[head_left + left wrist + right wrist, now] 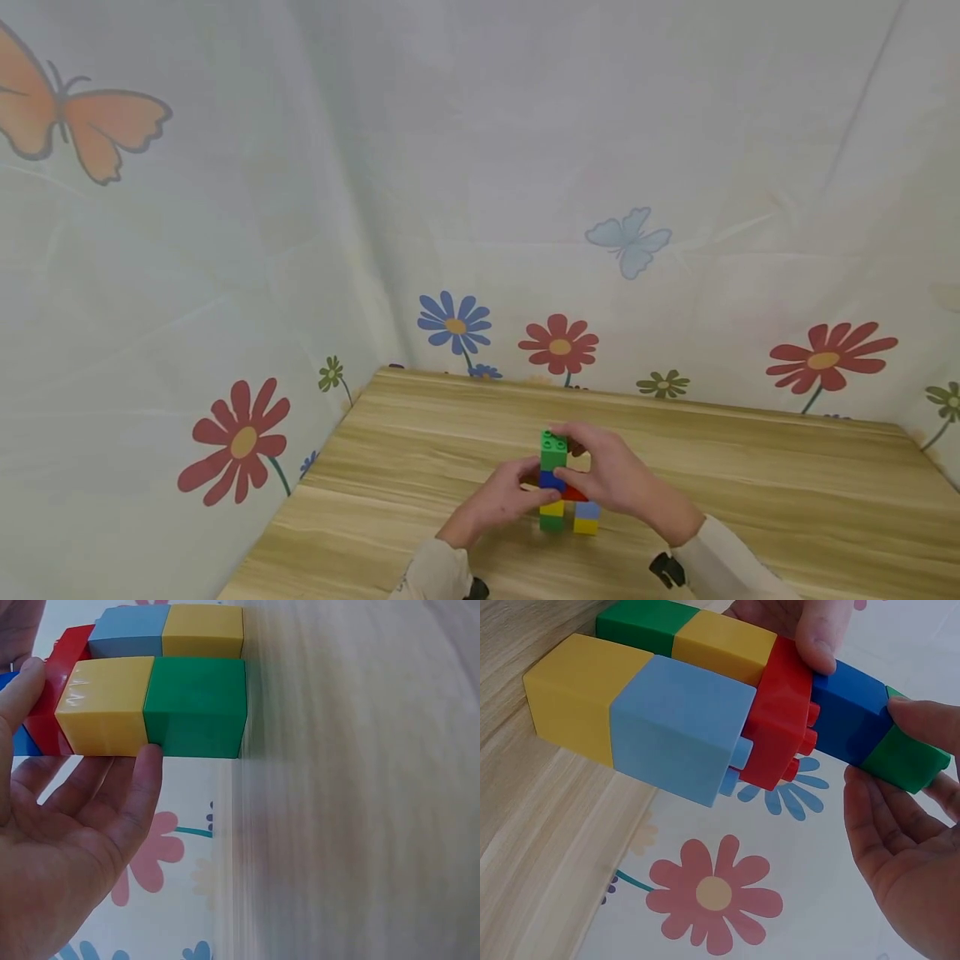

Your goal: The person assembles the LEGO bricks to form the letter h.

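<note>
A column of toy building bricks stands on the table: a lower green brick (pixel 196 709), a yellow brick (pixel 105 705), a long red brick (pixel 780 712), a blue brick (pixel 849 712) and a top green brick (pixel 553 457). Beside it is a short stack of a yellow brick (pixel 585 701) and a light blue brick (pixel 679 724). The red brick reaches over this stack, slightly tilted, with light blue studs showing beneath it. My left hand (pixel 498 504) grips the column, thumb across the red and blue bricks. My right hand (pixel 618 471) pinches the top green brick between thumb and fingers.
The wooden table (pixel 420 425) runs back to a pale curtain (pixel 480 167) printed with flowers and butterflies. Black straps with buckles (pixel 666 570) sit at both wrists, by the light sleeves (pixel 723 558).
</note>
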### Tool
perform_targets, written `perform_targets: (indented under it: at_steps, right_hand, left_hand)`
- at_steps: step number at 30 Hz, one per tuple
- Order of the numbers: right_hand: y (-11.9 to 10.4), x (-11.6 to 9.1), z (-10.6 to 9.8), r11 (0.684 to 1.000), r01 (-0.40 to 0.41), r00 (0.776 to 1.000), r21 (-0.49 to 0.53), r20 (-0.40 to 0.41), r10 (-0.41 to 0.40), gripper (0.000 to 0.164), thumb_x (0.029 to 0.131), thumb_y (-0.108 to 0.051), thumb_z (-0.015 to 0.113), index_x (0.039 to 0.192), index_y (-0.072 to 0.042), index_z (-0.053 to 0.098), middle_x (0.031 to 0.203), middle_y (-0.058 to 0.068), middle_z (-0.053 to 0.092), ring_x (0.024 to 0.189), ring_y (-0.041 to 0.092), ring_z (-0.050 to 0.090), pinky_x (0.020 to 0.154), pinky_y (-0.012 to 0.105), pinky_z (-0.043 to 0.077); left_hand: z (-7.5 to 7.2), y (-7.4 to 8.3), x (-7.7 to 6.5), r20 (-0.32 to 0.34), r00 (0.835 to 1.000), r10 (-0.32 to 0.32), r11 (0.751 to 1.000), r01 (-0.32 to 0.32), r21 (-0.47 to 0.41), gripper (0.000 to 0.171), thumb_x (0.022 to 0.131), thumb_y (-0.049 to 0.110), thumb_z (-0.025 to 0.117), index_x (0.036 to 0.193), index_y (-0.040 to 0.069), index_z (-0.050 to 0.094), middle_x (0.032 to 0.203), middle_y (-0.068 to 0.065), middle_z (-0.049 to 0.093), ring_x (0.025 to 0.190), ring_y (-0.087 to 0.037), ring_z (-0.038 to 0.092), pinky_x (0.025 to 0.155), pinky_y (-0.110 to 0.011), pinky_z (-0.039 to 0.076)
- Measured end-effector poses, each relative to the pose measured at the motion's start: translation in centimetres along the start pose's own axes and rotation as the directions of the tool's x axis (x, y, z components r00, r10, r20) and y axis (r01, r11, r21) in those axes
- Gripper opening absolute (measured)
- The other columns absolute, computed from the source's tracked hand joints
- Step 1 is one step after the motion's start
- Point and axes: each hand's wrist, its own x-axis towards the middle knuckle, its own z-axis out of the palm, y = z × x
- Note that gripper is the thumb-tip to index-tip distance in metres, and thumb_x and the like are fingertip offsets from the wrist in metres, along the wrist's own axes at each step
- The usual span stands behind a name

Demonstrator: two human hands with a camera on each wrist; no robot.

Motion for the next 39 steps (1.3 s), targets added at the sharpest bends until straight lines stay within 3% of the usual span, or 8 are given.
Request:
perform_targets:
  at_steps: [13,18,28,39]
  right_hand:
    - [-0.1,0.4,0.0,0.999,0.026,0.999,0.046,0.023,-0.028,0.044,0.078,-0.01,0.078,0.117,-0.013,0.056,0.099,-0.01,0.059,0.084,0.015,0.058,0.076,0.03,0.052]
    - [-0.1,0.4,0.0,0.999,0.011,1.0,0.041,0.029,-0.012,0.045,0.078,-0.012,0.079,0.116,-0.015,0.055,0.098,-0.013,0.058,0.084,0.011,0.056,0.077,0.027,0.051]
    - [0.5,0.0,0.4,0.998,0.057,0.998,0.039,-0.001,-0.057,0.047,0.077,-0.011,0.079,0.117,-0.014,0.055,0.099,-0.013,0.057,0.083,0.006,0.055,0.075,0.024,0.051]
    - [0.9,0.0,0.6,0.997,0.079,0.997,0.008,-0.013,-0.078,0.05,0.078,-0.011,0.078,0.121,-0.01,0.054,0.101,-0.009,0.058,0.083,0.009,0.056,0.075,0.026,0.051]
  left_hand:
    - [-0.2,-0.1,-0.1,0.001,1.0,-0.026,1.0,0.026,-0.01,0.029,0.09,0.037,0.063,0.118,0.028,0.062,0.103,0.012,0.064,0.096,-0.007,0.058,0.082,-0.028,0.048]
    - [-0.3,-0.1,-0.1,0.0,0.999,-0.035,0.999,0.035,-0.016,0.028,0.09,0.037,0.064,0.116,0.027,0.063,0.102,0.012,0.065,0.095,-0.007,0.059,0.082,-0.028,0.048]
    - [0.0,-0.3,-0.1,0.017,1.0,0.011,1.0,-0.01,-0.011,0.026,0.091,0.034,0.063,0.116,0.027,0.063,0.103,0.012,0.064,0.095,-0.008,0.058,0.082,-0.026,0.047]
    - [-0.1,-0.3,0.1,0.02,1.0,0.001,1.0,-0.001,-0.016,0.027,0.091,0.034,0.064,0.117,0.029,0.062,0.105,0.012,0.064,0.096,-0.008,0.058,0.082,-0.025,0.048]
